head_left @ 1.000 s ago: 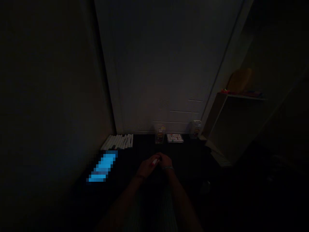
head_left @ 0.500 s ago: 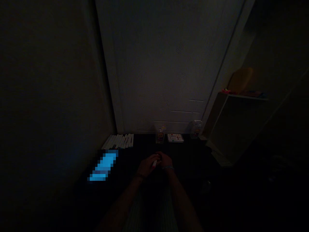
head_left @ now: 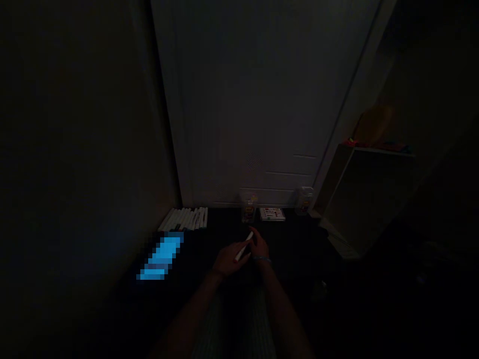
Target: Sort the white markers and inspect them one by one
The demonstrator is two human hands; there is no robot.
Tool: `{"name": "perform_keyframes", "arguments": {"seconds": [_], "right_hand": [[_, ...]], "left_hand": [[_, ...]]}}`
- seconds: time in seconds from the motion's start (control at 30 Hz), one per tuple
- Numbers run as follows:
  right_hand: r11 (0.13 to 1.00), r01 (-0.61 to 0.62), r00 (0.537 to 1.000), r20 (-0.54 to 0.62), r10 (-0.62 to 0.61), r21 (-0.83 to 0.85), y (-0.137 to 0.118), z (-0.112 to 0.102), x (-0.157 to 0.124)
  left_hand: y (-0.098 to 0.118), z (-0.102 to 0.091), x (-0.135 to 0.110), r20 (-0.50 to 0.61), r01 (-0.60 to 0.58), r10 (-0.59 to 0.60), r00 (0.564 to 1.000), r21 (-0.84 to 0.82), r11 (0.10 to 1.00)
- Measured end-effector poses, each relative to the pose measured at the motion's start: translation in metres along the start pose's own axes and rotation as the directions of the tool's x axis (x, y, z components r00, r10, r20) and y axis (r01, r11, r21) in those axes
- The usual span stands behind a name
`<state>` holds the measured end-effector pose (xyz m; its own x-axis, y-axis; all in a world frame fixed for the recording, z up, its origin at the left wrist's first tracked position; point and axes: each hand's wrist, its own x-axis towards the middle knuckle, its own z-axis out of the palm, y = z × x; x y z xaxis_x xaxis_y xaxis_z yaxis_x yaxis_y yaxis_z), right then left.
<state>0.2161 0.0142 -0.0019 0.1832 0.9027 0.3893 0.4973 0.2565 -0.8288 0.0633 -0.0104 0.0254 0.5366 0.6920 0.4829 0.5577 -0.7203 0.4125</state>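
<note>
The scene is very dark. My left hand (head_left: 226,260) and my right hand (head_left: 259,246) meet over a dark surface, both closed around a slim white marker (head_left: 244,246) that slants up to the right between them. A thin band circles my right wrist. A row of several white markers (head_left: 184,219) lies at the back left by the wall.
A glowing blue screen (head_left: 161,257) lies left of my hands. At the back stand a small jar (head_left: 248,211), a flat printed box (head_left: 272,214) and a small bottle (head_left: 305,199), before a pale door. A white shelf unit (head_left: 346,184) stands at the right.
The white marker now shows longer and slants up to the right; earlier only a short, partly red bit showed between my closed hands. My right hand has shifted slightly up.
</note>
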Motion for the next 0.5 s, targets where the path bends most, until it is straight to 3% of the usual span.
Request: {"name": "perform_keyframes", "arguments": {"seconds": [0.33, 0.5], "right_hand": [[0.97, -0.052, 0.966, -0.235, 0.109, 0.236, 0.011, 0.004, 0.008], [0.919, -0.099, 0.951, -0.234, 0.2, 0.382, 0.014, -0.001, 0.009]], "left_hand": [[-0.023, 0.011, 0.006, -0.102, 0.089, -0.078, 0.992, 0.11, 0.99], [-0.04, 0.019, 0.004, -0.181, 0.201, -0.19, 0.965, 0.046, 0.979]]}}
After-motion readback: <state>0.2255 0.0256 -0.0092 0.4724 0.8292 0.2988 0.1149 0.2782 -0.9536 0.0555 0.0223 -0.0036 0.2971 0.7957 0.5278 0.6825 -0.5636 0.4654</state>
